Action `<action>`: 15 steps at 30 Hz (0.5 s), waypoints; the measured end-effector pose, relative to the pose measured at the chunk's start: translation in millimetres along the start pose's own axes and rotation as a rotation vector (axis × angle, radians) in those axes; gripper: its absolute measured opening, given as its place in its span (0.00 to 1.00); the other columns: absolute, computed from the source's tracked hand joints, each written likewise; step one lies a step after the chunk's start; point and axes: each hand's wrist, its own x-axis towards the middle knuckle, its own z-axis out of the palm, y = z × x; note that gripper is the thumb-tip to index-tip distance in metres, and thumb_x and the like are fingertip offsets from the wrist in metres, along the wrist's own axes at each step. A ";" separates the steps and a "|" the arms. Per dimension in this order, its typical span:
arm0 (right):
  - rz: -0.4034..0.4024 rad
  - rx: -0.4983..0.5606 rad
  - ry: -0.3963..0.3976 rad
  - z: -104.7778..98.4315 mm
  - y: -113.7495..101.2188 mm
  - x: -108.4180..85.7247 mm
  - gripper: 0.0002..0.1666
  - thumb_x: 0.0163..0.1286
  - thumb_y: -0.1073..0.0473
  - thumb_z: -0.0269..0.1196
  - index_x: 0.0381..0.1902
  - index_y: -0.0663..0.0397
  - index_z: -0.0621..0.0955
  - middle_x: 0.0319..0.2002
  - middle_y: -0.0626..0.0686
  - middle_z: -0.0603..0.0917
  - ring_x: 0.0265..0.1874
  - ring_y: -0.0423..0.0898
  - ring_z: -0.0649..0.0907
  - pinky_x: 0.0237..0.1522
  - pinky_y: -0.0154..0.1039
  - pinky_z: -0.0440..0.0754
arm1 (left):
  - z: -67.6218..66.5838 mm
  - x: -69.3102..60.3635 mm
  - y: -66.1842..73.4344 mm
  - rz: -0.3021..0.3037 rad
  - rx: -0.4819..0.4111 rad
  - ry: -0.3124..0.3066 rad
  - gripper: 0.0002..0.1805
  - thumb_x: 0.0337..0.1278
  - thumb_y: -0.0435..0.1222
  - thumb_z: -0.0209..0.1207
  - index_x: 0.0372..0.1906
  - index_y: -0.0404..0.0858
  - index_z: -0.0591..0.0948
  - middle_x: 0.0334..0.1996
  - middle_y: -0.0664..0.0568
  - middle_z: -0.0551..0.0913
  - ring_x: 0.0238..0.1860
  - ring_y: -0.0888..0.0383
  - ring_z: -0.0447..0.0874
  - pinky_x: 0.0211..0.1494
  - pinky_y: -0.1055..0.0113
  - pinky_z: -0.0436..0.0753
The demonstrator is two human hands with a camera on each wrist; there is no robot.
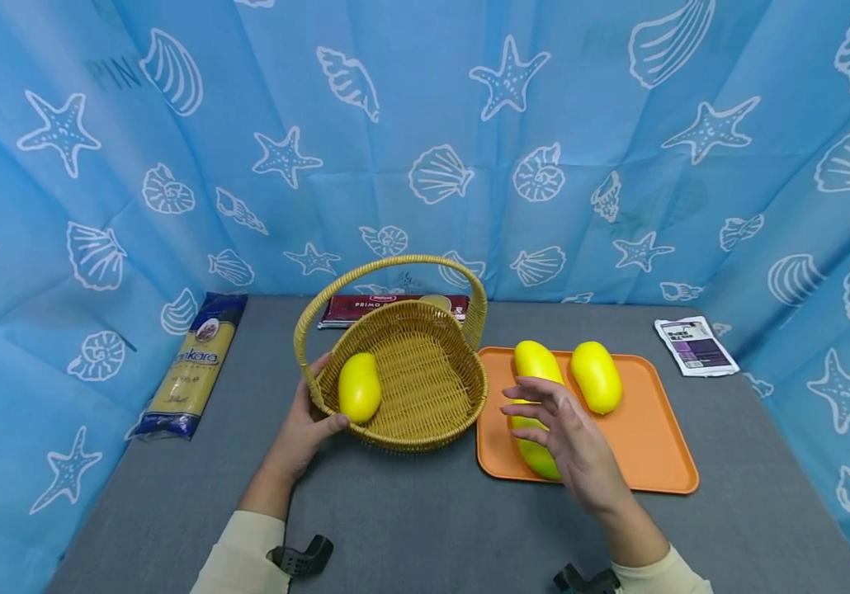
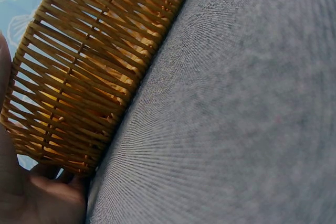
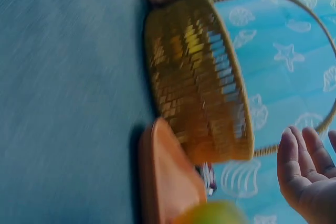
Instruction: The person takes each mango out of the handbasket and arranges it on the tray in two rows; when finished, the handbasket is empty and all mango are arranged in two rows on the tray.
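Note:
A wicker basket (image 1: 425, 379) with a tall handle stands in the middle, one yellow mango (image 1: 359, 388) inside at its left. My left hand (image 1: 304, 425) grips the basket's left rim, thumb over the front edge; the left wrist view shows fingers (image 2: 55, 179) against the woven side (image 2: 89, 66). My right hand (image 1: 577, 445), fingers apart and holding nothing, hovers above the left part of an orange tray (image 1: 651, 429). Yellow mangoes lie on that tray, one (image 1: 597, 377) at the back; the hand partly hides others (image 1: 536, 361). In the right wrist view the right hand (image 3: 310, 177) appears beside the basket (image 3: 197, 82).
A pasta packet (image 1: 195, 367) lies at the left. Behind the basket is a dark red packet (image 1: 373, 307), partly hidden. A white and purple sachet (image 1: 696, 346) lies at the back right. A blue shell-patterned curtain (image 1: 432, 99) hangs behind the grey table (image 1: 425, 528).

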 end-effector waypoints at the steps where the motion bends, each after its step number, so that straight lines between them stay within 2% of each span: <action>1: -0.005 0.012 -0.014 4.8 0.1 2.7 0.32 0.94 0.53 0.31 0.78 0.71 0.64 0.68 0.74 0.72 0.65 0.60 0.80 0.60 0.47 0.84 | 0.1 0.0 0.1 0.001 -0.001 -0.001 0.50 0.76 0.30 0.68 0.90 0.47 0.50 0.86 0.44 0.52 0.79 0.41 0.58 0.70 0.70 0.71; 6: -0.027 0.048 -0.085 31.4 6.6 16.5 0.32 0.94 0.53 0.36 0.78 0.76 0.62 0.69 0.74 0.70 0.66 0.61 0.79 0.61 0.48 0.83 | -0.6 -0.3 -1.6 0.005 -0.001 -0.002 0.49 0.77 0.29 0.66 0.90 0.49 0.52 0.86 0.43 0.53 0.78 0.42 0.60 0.70 0.70 0.72; 12: -0.004 0.012 -0.160 63.5 25.0 28.6 0.32 0.93 0.49 0.43 0.78 0.71 0.65 0.70 0.71 0.72 0.67 0.72 0.76 0.64 0.49 0.82 | -1.0 -0.7 -3.0 0.005 -0.012 -0.008 0.49 0.77 0.30 0.66 0.90 0.49 0.51 0.86 0.42 0.53 0.77 0.41 0.61 0.69 0.69 0.73; 15: 0.023 0.024 -0.182 78.1 30.3 36.6 0.32 0.93 0.49 0.46 0.77 0.70 0.67 0.70 0.70 0.73 0.67 0.75 0.74 0.64 0.53 0.81 | -1.0 -0.9 -2.6 0.003 -0.012 -0.009 0.50 0.76 0.32 0.68 0.90 0.50 0.51 0.86 0.43 0.53 0.77 0.41 0.61 0.69 0.69 0.73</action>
